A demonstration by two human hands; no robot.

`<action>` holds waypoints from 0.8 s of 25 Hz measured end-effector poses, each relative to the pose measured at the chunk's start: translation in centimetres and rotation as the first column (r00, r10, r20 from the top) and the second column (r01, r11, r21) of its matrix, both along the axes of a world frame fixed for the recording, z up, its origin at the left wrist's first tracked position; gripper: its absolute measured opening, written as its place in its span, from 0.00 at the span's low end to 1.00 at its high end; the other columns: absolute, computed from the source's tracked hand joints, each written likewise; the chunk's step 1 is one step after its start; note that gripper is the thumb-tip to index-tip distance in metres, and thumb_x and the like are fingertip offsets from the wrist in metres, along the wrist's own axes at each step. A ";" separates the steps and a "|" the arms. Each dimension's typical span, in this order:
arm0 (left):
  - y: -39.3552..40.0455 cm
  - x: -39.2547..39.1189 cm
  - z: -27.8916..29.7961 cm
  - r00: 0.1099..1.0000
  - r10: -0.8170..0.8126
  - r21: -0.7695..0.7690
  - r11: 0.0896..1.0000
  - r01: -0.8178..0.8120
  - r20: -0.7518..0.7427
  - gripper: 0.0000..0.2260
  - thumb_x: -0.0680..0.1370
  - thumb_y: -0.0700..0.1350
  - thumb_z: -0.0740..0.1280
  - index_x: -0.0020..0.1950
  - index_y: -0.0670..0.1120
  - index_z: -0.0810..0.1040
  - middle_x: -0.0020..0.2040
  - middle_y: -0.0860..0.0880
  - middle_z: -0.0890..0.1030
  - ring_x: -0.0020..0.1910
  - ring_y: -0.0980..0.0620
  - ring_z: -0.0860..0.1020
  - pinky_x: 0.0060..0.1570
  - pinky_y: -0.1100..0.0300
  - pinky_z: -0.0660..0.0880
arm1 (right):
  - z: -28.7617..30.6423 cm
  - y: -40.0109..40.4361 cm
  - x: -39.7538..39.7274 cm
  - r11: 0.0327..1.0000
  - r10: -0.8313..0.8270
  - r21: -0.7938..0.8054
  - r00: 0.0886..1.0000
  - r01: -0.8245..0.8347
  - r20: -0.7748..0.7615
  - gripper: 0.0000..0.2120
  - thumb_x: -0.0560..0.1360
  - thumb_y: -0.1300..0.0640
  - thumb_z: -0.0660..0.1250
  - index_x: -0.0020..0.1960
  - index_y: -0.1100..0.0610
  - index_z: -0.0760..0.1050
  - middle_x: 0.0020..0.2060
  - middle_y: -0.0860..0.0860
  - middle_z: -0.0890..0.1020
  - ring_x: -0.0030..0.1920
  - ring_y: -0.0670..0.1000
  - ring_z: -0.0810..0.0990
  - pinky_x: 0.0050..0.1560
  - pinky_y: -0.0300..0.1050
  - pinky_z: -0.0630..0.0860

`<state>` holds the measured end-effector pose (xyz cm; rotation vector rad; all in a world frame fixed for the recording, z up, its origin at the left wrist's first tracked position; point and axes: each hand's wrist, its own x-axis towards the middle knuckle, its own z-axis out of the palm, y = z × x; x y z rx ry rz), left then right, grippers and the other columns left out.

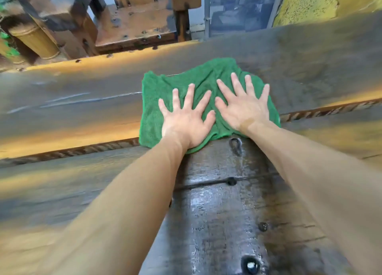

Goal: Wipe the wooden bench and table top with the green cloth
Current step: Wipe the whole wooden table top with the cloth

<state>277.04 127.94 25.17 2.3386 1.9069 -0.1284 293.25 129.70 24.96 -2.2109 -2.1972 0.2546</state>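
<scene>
Head view: left hand (186, 121) and right hand (244, 107) side by side, fingers spread flat, pressing green cloth (157, 92) onto wet table top (72, 101), wooden bench (136, 22) at 11 o'clock.

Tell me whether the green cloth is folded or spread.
Spread, loosely rumpled: the green cloth lies open under both flat palms, left hand, right hand.

One head-worn camera looks forward and steeply down over both outstretched forearms onto the counter (82, 101). It sits close, so the near planks fill the lower frame. The wide lens bends the counter's far edge, with a wooden chair (136, 22) beyond it.
</scene>
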 end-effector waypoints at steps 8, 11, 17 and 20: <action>-22.0 -2.5 0.0 0.997 -0.016 -0.012 1.000 0.015 -0.071 0.32 0.74 0.67 0.34 0.79 0.64 0.35 0.80 0.50 0.31 0.79 0.35 0.35 0.69 0.26 0.38 | 0.4 -21.8 -2.5 0.999 0.011 -0.030 0.999 -0.009 0.044 0.31 0.76 0.34 0.34 0.78 0.35 0.34 0.80 0.51 0.34 0.79 0.60 0.33 0.73 0.72 0.35; -30.7 -3.4 0.1 1.000 -0.011 0.018 1.000 0.011 -0.011 0.30 0.77 0.66 0.47 0.80 0.63 0.55 0.82 0.47 0.50 0.79 0.32 0.53 0.68 0.23 0.50 | 0.4 -30.3 -3.2 0.999 0.017 -0.027 1.000 -0.017 0.024 0.32 0.74 0.34 0.33 0.78 0.34 0.36 0.79 0.54 0.33 0.79 0.61 0.33 0.73 0.70 0.34; -47.5 -4.9 0.5 1.000 0.006 0.028 1.000 -0.006 0.023 0.30 0.76 0.63 0.56 0.77 0.56 0.68 0.79 0.44 0.64 0.75 0.32 0.64 0.65 0.22 0.59 | 0.3 -46.5 -5.0 0.998 0.056 0.036 0.998 -0.056 -0.001 0.30 0.77 0.37 0.52 0.78 0.41 0.61 0.78 0.55 0.61 0.78 0.63 0.59 0.73 0.71 0.49; -55.7 -5.9 0.7 1.000 0.010 0.017 1.000 -0.011 0.019 0.30 0.75 0.63 0.58 0.76 0.56 0.70 0.79 0.44 0.65 0.75 0.32 0.65 0.64 0.22 0.58 | 0.6 -54.9 -6.1 0.996 0.068 0.056 0.998 -0.067 -0.019 0.30 0.77 0.38 0.55 0.77 0.43 0.65 0.78 0.55 0.64 0.77 0.62 0.62 0.72 0.68 0.53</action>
